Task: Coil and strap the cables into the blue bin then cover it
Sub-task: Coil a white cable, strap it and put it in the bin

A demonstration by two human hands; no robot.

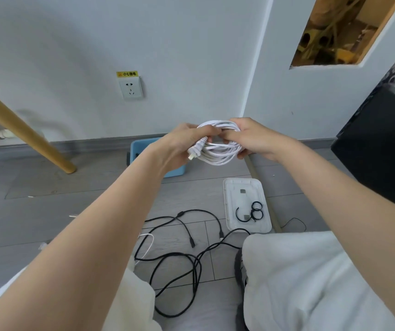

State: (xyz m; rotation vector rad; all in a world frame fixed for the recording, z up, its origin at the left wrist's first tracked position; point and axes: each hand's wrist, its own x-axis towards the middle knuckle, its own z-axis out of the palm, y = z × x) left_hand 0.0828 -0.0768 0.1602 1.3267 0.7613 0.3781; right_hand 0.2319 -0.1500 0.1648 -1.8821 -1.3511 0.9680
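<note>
Floor: grey planks, under everything.
Wooden leg: 1, slanted, far off to the left of the fingers.
Wall socket: 1, w/ yellow sticker above it, on wall above and behind the left fingers.
Blue bin: 1, on floor right behind/below left hand, mostly hidden by it; uncovered.
Lid: 1, white, lying flat on floor below the right fingers, apart from bin.
Black cables: loose tangle on floor, well below both hands, btwn the knees; can't count strands.
White cable coil: 1, held up in the air btwn both hands, in front of bin; plug end sticks out under left fingers.
Left hand: fingers curled round coil's left side, gripping.
Right hand: fingers wrapped over coil's right side, thumb under, gripping.
Black straps: approx. 3 rings, on lid, 1 sprung open.
</note>
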